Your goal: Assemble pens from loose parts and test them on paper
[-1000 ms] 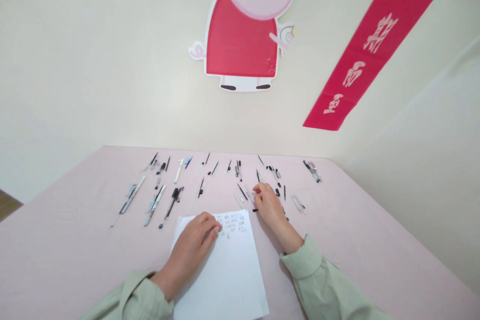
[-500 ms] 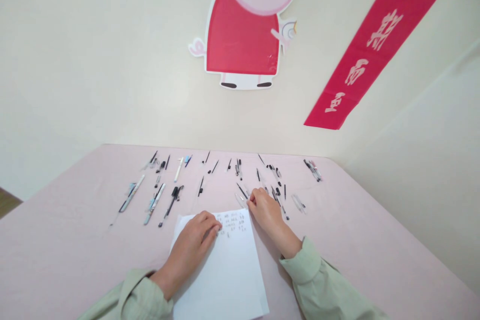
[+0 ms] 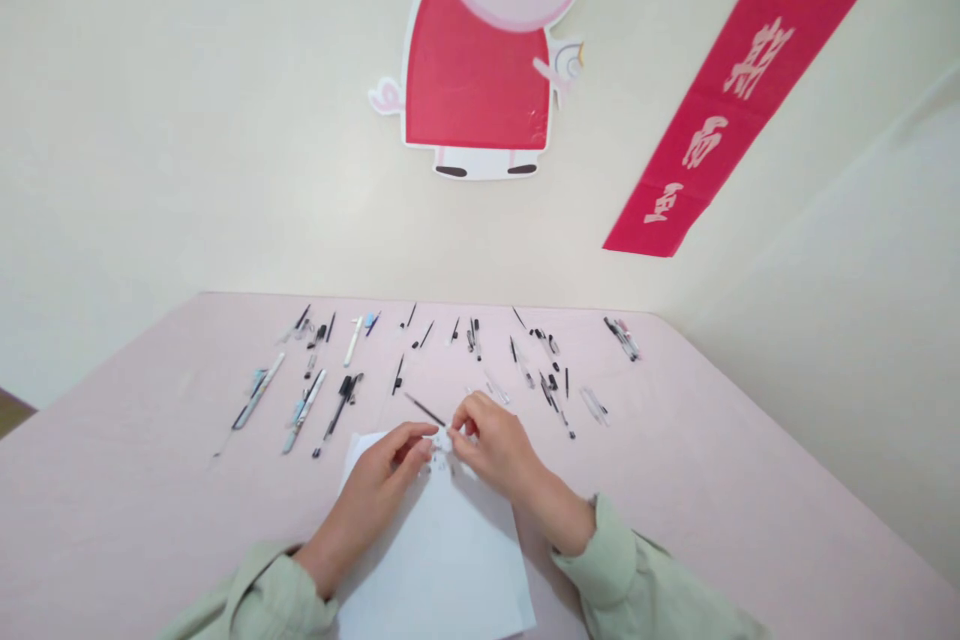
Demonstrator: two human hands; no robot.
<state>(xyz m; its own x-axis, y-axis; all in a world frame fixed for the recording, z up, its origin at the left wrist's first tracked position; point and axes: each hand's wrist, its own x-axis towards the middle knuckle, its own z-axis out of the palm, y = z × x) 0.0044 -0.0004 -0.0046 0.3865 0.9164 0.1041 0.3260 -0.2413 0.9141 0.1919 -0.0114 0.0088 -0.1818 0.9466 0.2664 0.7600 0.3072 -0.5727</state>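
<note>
My right hand pinches a pen refill, a thin dark ink tube that slants up and to the left from the fingertips. Just left of it, my left hand has its thumb and fingers pinched together; what they hold, if anything, I cannot make out. Both hands are over the top part of a white sheet of paper. Small handwriting on the paper is partly covered by the fingers. Beyond my right hand, clear pen parts lie on the pink cloth.
Pens, refills and caps lie spread over the pink table, with a black pen and patterned pens to the left. Further right are clear barrels and a group of pens. Behind stands a wall with a red banner.
My right hand has picked up the refill from the table and brought it left and down over the paper, close to my left hand. The left hand has shifted only slightly.
</note>
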